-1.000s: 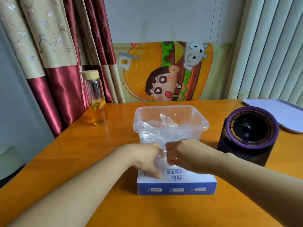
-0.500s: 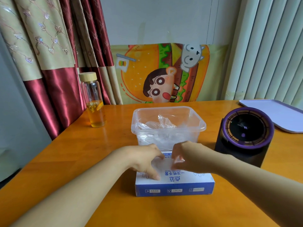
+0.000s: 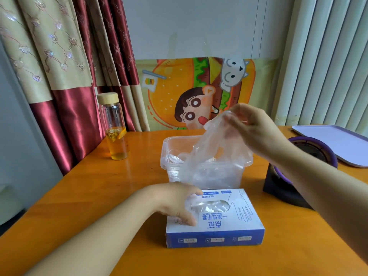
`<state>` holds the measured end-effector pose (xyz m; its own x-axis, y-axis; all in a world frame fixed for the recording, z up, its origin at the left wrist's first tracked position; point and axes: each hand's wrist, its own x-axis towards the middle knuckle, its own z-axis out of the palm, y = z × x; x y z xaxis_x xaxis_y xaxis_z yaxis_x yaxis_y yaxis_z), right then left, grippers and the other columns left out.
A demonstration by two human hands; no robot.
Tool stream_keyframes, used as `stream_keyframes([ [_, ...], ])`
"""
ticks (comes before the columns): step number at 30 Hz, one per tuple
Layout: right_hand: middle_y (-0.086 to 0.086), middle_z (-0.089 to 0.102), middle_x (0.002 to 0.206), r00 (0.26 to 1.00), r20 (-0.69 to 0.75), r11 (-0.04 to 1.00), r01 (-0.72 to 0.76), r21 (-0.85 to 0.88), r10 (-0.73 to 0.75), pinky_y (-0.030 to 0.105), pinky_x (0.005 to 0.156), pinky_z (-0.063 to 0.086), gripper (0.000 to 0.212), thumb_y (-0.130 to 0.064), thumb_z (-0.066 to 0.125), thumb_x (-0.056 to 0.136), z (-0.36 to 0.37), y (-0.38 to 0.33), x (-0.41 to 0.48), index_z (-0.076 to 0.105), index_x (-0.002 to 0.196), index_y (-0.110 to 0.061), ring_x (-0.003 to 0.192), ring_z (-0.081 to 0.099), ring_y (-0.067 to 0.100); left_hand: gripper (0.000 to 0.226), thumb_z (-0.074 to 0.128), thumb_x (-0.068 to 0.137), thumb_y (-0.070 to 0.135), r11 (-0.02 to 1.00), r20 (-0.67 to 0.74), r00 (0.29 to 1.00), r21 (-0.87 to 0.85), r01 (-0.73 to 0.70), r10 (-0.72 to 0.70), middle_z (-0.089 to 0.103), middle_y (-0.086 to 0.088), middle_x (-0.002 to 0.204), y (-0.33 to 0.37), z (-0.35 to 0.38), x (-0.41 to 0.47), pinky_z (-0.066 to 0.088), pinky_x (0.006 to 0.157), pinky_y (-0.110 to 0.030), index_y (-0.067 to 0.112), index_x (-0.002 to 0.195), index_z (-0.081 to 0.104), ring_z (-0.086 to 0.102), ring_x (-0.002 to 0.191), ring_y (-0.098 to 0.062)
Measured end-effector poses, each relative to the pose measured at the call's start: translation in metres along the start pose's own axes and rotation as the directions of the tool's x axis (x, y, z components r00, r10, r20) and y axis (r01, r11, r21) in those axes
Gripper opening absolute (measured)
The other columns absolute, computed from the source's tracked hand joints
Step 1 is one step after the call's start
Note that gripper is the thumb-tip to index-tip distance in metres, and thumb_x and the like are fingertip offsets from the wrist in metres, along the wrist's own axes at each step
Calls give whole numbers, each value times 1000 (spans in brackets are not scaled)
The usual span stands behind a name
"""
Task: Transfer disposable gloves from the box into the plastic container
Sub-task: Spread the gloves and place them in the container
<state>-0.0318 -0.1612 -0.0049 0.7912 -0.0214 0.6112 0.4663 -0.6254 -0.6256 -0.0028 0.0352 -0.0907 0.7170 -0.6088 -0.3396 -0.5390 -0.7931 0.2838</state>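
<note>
My left hand is pressing down, fingers relaxed, on the glove box beneath it. Just beyond, a clear disposable glove is trailing over the plastic container, pinched from above by my raised right hand.

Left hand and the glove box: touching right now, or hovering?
Touching. The head view shows the left hand pressed on top of the glove box, with thumb and fingertips on the cardboard beside its opening and no gap visible.
</note>
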Motion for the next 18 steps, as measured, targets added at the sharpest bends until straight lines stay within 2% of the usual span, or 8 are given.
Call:
stream_keyframes([
  [3, 1, 70, 88, 996, 79, 996, -56, 71, 51, 34, 80, 52, 12, -28, 54, 95, -3, 0, 2, 61, 90, -19, 85, 67, 14, 76, 72, 79, 48, 937, -84, 992, -332, -112, 89, 42, 14, 147, -6, -10, -6, 35, 106, -25, 35, 143, 36, 41, 132, -6],
  [5, 0, 71, 82, 987, 121, 985, -118, 127, 103, 30, 75, 54, 12, -28, 56, 94, -2, 0, -1, 62, 86, -20, 77, 68, 11, 83, 79, 61, 60, 666, -169, 971, -707, -237, 166, 56, 12, 135, -13, -16, -12, 39, 106, -30, 34, 134, 48, 49, 127, -8],
  [7, -5, 69, 80, 981, 150, 988, -138, 75, 126, 22, 69, 51, 17, -30, 58, 92, 0, 2, -1, 65, 88, -15, 70, 65, 5, 98, 82, 45, 67, 357, -285, 940, -872, -335, 187, 63, 4, 128, -19, -23, -13, 47, 99, -33, 26, 129, 53, 57, 122, -15],
  [9, -11, 67, 76, 976, 186, 993, -110, -29, 114, 15, 61, 46, 20, -32, 61, 89, 3, 3, -1, 67, 88, -13, 62, 60, -4, 106, 84, 44, 64, 142, -348, 918, -916, -376, 189, 63, -5, 129, -18, -30, -13, 52, 95, -35, 17, 133, 51, 59, 119, -21],
  [11, -17, 63, 75, 968, 236, 994, -58, -98, 80, 8, 54, 43, 14, -33, 63, 88, 8, 2, -1, 66, 86, -19, 59, 57, -10, 102, 84, 51, 60, 16, -379, 912, -923, -386, 155, 62, -10, 129, -8, -36, -14, 50, 98, -37, 13, 136, 51, 60, 118, -26],
  [15, -22, 61, 88, 957, 287, 992, -15, -124, 50, 3, 65, 44, 26, -34, 64, 87, 14, -3, 0, 68, 108, -20, 79, 58, -11, 40, 60, 91, 30, -70, -492, 848, -856, -513, -199, 66, -14, 121, 16, -45, -4, 52, 90, -34, 7, 123, 62, 66, 107, -25],
  [17, -16, 62, 105, 960, 243, 989, -148, 14, 140, 7, 76, 48, 45, -39, 67, 81, 15, 3, 3, 59, 123, -25, 91, 60, -5, 21, 52, 97, 21, -131, -501, 806, -818, -560, -316, 67, -17, 118, 22, -50, 3, 51, 91, -36, 9, 106, 67, 64, 108, -29],
  [18, -10, 62, 113, 942, 228, 944, -286, 165, 245, 17, 85, 51, 59, -43, 69, 76, 14, 6, 3, 53, 129, -24, 97, 61, 2, 17, 51, 98, 19, -174, -504, 793, -795, -581, -343, 66, -18, 118, 24, -53, 5, 50, 92, -38, 11, 98, 66, 64, 107, -30],
])
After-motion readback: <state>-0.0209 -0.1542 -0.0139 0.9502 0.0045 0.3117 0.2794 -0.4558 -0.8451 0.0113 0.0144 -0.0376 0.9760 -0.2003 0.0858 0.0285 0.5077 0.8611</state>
